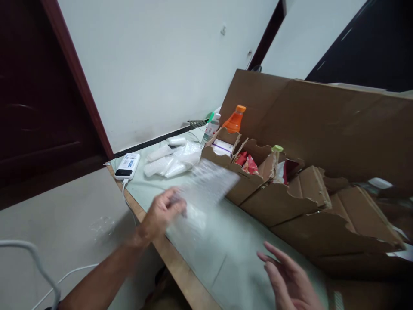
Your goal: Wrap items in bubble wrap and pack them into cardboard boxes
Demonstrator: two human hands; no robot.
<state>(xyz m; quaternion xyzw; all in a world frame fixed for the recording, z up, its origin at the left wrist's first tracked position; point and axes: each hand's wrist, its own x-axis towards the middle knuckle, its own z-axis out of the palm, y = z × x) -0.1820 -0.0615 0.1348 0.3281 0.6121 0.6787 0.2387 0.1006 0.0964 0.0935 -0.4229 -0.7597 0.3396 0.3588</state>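
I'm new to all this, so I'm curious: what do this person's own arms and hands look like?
The left hand and right hand wear no gloves. The left forearm is bare, without a watch; the right forearm is out of view.

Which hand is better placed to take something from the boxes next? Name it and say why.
Probably the right hand: it looks empty, stands open and is nearer the boxes. The left hand grips the plastic sheet.
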